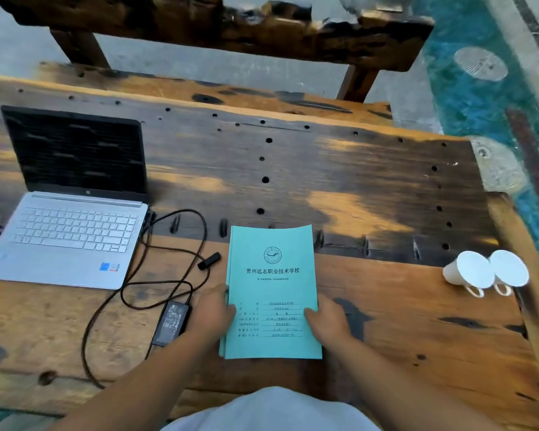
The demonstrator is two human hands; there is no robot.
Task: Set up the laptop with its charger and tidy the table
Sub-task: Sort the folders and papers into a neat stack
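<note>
An open silver laptop (72, 213) with a dark screen stands at the table's left. A black cable (181, 231) runs from its right side in loops to the black charger brick (171, 321), which lies flat beside my left wrist. A small black plug piece (209, 260) lies by the cable. A stack of teal booklets (273, 290) lies in front of me. My left hand (212, 315) grips its left edge and my right hand (325, 321) grips its right edge, thumbs on the cover.
Two white cups (486, 273) lie on their sides near the table's right edge. The table (371, 188) is rough dark wood with holes. A wooden bench (231, 29) stands beyond its far edge, with teal patterned floor on the right.
</note>
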